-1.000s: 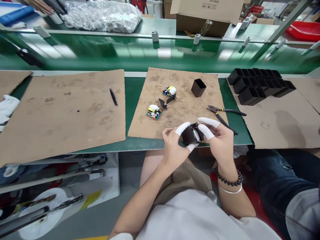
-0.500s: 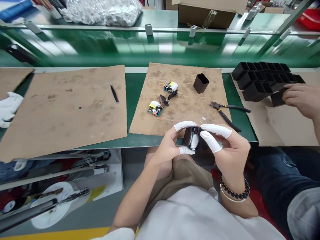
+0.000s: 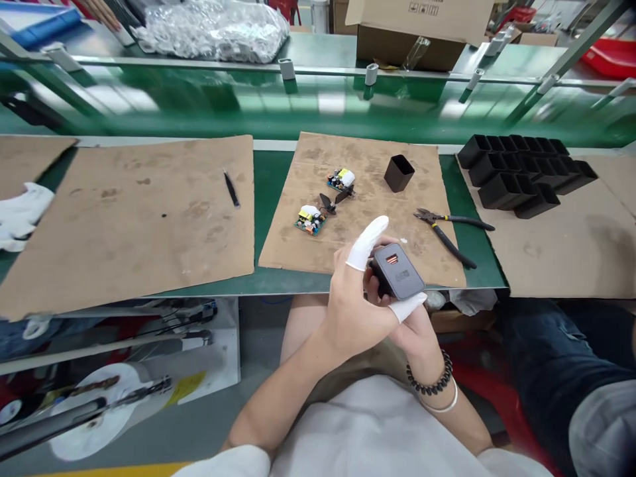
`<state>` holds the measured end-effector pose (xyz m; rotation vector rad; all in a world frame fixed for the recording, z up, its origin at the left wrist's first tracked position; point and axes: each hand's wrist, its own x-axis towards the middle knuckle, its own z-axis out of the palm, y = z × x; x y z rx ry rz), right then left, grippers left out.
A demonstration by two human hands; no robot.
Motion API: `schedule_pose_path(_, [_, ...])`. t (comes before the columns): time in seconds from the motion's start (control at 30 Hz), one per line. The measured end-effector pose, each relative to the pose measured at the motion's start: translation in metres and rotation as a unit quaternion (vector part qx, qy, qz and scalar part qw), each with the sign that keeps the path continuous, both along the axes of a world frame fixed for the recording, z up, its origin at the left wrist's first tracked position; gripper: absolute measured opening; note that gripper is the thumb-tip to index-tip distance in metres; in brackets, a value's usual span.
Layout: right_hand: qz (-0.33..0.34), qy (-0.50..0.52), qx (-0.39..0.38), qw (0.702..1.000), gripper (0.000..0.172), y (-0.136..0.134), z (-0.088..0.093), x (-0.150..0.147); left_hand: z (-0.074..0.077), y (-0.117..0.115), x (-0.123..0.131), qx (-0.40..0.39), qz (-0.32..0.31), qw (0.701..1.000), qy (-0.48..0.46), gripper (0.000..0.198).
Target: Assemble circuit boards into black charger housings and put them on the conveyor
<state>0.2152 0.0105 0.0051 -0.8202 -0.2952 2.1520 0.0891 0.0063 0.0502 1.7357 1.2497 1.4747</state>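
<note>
Both my hands hold one black charger housing (image 3: 397, 271) just in front of the table edge, its port face turned up. My left hand (image 3: 355, 291) wraps it from the left, with white finger cots on thumb and forefinger. My right hand (image 3: 415, 328) sits underneath and is mostly hidden behind the left. On the brown cardboard mat (image 3: 308, 248) beyond lie two small circuit boards (image 3: 309, 220) (image 3: 340, 179), a loose black housing (image 3: 398, 173) and side cutters (image 3: 447, 228).
Rows of empty black housings (image 3: 521, 169) lie on cardboard at the right. A black tweezer (image 3: 231, 189) rests on the left cardboard sheet. A green conveyor (image 3: 278, 99) runs behind, with a plastic bag of white parts (image 3: 213, 30) and a cardboard box (image 3: 417, 30). Another person's leg (image 3: 561, 371) is at right.
My hands turned the housing so its closed port face points up, and the right hand slid beneath it. The other person's hand at the black housings has gone from view.
</note>
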Motion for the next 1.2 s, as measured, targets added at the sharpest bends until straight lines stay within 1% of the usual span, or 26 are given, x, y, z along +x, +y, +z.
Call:
schedule_pose_path(0.07, [-0.001,0.015,-0.007,1.0,0.013,-0.001,0.004,0.0,0.002,-0.001,0.001,-0.003,0.0,1.0,-0.004,0.094])
schedule_pose_path(0.13, [0.002,0.029,-0.017,0.999,0.015,-0.001,0.007,0.001,0.001,-0.002,0.001,-0.011,-0.003,1.0,-0.028,0.093])
schedule_pose_path(0.3, [-0.007,0.044,-0.025,0.999,0.018,-0.003,0.008,0.004,-0.003,0.001,-0.003,-0.048,-0.036,0.988,-0.144,0.096])
schedule_pose_path(0.43, [-0.013,0.044,-0.016,0.999,0.018,-0.005,0.005,0.007,-0.001,0.003,-0.005,-0.11,-0.049,0.967,-0.223,0.099])
schedule_pose_path(0.47, [-0.013,0.035,-0.007,0.999,0.018,-0.005,0.004,0.008,0.0,0.004,-0.005,-0.126,-0.047,0.961,-0.242,0.1])
schedule_pose_path(0.53, [-0.017,-0.002,0.032,0.999,0.025,-0.003,0.005,0.011,0.003,0.006,-0.007,-0.159,-0.049,0.943,-0.289,0.1])
schedule_pose_path(0.6, [-0.044,-0.071,0.107,0.991,0.029,0.001,0.007,0.016,0.005,0.009,-0.01,-0.2,-0.066,0.915,-0.344,0.101])
schedule_pose_path(0.63, [-0.071,-0.12,0.159,0.978,0.029,0.003,0.008,0.02,0.005,0.011,-0.012,-0.225,-0.075,0.896,-0.376,0.1])
schedule_pose_path(0.67, [-0.105,-0.177,0.217,0.954,0.028,0.004,0.008,0.023,0.004,0.013,-0.013,-0.251,-0.082,0.874,-0.407,0.097])
schedule_pose_path(0.7, [-0.138,-0.239,0.281,0.919,0.03,0.005,0.009,0.027,0.002,0.015,-0.015,-0.277,-0.086,0.852,-0.436,0.093])
schedule_pose_path(0.73, [-0.16,-0.301,0.344,0.875,0.035,0.006,0.01,0.03,0.0,0.018,-0.016,-0.299,-0.087,0.831,-0.461,0.087])
schedule_pose_path(0.77, [-0.162,-0.359,0.404,0.826,0.044,0.006,0.011,0.033,-0.003,0.02,-0.017,-0.318,-0.086,0.812,-0.482,0.081])
schedule_pose_path(0.8, [-0.145,-0.412,0.456,0.776,0.056,0.007,0.012,0.035,-0.006,0.022,-0.017,-0.335,-0.085,0.796,-0.497,0.076])
schedule_pose_path(0.83, [-0.116,-0.458,0.498,0.727,0.068,0.007,0.014,0.035,-0.01,0.024,-0.017,-0.349,-0.087,0.785,-0.504,0.072])
schedule_pose_path(0.87, [-0.089,-0.497,0.532,0.68,0.075,0.009,0.017,0.035,-0.013,0.026,-0.016,-0.361,-0.092,0.778,-0.506,0.071])
schedule_pose_path(0.9, [-0.069,-0.527,0.559,0.636,0.075,0.013,0.021,0.033,-0.016,0.028,-0.015,-0.368,-0.097,0.775,-0.505,0.071])
schedule_pose_path(0.93, [-0.056,-0.55,0.583,0.596,0.068,0.02,0.027,0.032,-0.019,0.03,-0.014,-0.37,-0.103,0.776,-0.5,0.071])
schedule_pose_path(0.97, [-0.045,-0.562,0.605,0.562,0.058,0.03,0.034,0.03,-0.02,0.032,-0.013,-0.365,-0.109,0.782,-0.494,0.072])
schedule_pose_path(1.03, [-0.015,-0.572,0.634,0.52,0.04,0.066,0.053,0.029,-0.024,0.035,-0.013,-0.35,-0.121,0.796,-0.478,0.073])
schedule_pose_path(1.07, [0.006,-0.577,0.637,0.511,0.037,0.092,0.065,0.03,-0.026,0.036,-0.014,-0.346,-0.124,0.804,-0.468,0.074])
schedule_pose_path(1.1, [0.015,-0.594,0.627,0.504,0.035,0.123,0.077,0.031,-0.028,0.037,-0.015,-0.347,-0.123,0.811,-0.456,0.076])
schedule_pose_path(1.13, [0.017,-0.619,0.621,0.48,0.034,0.157,0.09,0.032,-0.032,0.038,-0.016,-0.35,-0.121,0.817,-0.442,0.077])
schedule_pose_path(1.2, [0.008,-0.694,0.572,0.436,0.04,0.231,0.11,0.032,-0.041,0.038,-0.016,-0.348,-0.118,0.831,-0.417,0.077])
